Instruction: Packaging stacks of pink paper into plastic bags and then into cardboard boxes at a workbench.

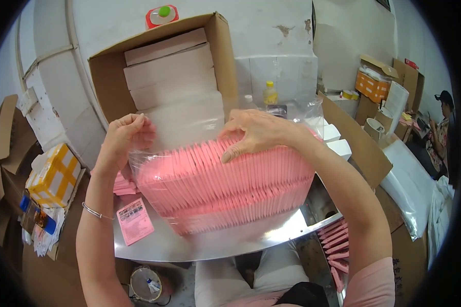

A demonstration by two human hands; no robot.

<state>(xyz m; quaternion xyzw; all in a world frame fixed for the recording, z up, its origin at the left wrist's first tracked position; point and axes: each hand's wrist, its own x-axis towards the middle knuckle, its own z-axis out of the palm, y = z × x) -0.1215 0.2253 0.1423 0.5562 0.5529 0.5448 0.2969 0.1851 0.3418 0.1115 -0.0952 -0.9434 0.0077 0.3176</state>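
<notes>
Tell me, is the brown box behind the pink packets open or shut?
The brown box is open: white boxes show through its uncovered mouth.

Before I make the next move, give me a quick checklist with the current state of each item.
1. Pink packets lined up on edge in rows: ok.
2. Right hand at the packets' top edges: ok, thumb and fingers apart.
3. Left hand gripping the clear plastic film: cannot tell, fingertips blurred.
4. Metal table clear beside the packets: not ok, a flat pink piece lies near the left forearm.
5. Cardboard carton open: ok, white boxes inside.
</notes>
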